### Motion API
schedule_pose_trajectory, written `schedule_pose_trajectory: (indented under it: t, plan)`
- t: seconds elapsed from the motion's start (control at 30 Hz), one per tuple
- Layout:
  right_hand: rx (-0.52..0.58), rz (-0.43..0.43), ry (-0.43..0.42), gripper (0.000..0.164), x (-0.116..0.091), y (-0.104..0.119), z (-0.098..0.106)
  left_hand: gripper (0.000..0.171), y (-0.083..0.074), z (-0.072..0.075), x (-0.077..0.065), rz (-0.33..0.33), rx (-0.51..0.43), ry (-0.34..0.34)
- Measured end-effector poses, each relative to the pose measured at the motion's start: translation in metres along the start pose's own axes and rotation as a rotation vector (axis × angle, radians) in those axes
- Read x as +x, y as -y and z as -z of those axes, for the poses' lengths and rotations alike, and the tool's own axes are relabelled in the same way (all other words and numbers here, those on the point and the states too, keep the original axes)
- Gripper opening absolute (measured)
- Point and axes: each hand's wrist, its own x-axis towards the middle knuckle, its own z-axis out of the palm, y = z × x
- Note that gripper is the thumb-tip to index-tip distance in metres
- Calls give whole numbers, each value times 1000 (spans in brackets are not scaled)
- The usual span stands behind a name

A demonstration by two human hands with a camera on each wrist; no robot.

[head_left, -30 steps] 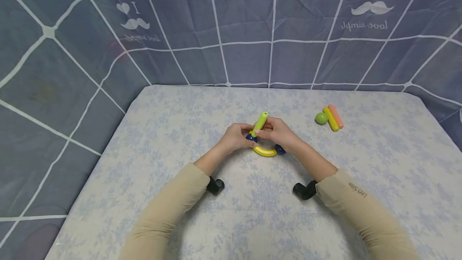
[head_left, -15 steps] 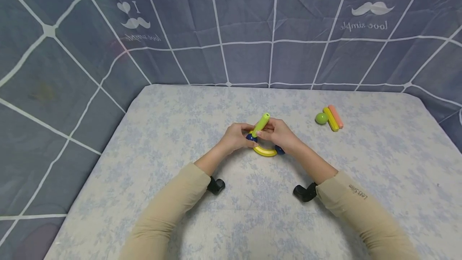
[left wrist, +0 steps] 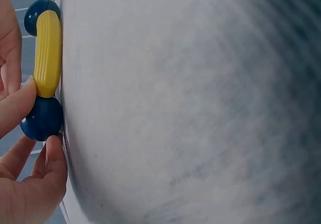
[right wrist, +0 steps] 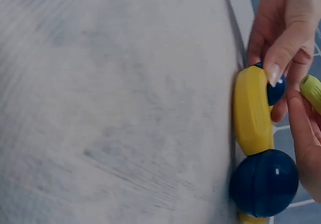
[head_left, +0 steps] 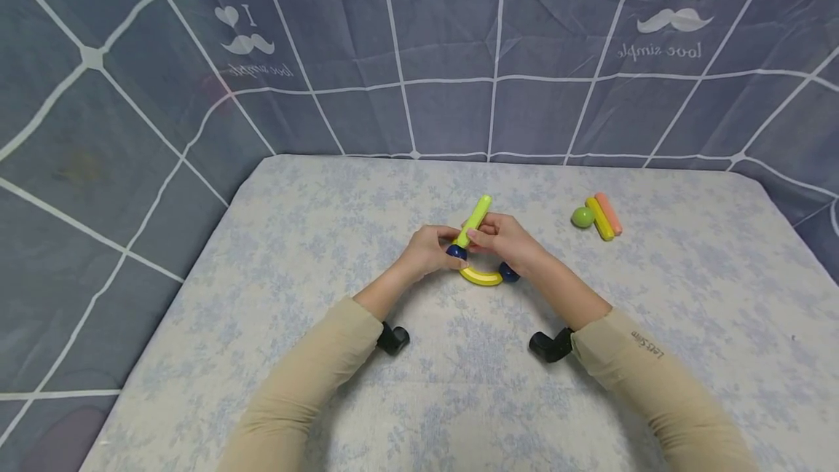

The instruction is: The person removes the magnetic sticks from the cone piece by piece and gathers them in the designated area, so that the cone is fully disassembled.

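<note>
The left hand (head_left: 427, 250) pinches a round, dark blue plastic ball (head_left: 456, 252). The right hand (head_left: 510, 241) pinches a straight, lime-green plastic stick (head_left: 477, 217), its low end just by the ball. A curved yellow plastic bar (head_left: 481, 277) joins the ball. Best to hold the ball still and aim the stick straight.

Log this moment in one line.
left hand: holds blue ball; right hand: holds green stick; yellow curve: touches blue ball; aside: green ball, yellow stick, orange stick

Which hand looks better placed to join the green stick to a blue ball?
Probably the right hand: it pinches the green stick, its lower end close to the blue ball that the left hand holds.
</note>
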Motion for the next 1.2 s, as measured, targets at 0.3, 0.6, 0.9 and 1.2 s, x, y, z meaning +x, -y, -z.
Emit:
schedule_pose_trajectory:
  t: [0.3, 0.6, 0.9, 1.2]
  plan:
    - [-47, 17, 15, 36, -6, 5, 5, 53, 0, 0, -1, 6, 3, 1]
    - [-65, 18, -88, 47, -12, 10, 14, 52, -1, -1, -1, 12, 3, 2]
    - [-126, 59, -104, 48, -26, 13, 22, 52, 0, -2, -3, 15, 18, -5]
    - [-135, 74, -138, 57, -35, 24, 37, 52, -1, -2, -3, 0, 29, -12]
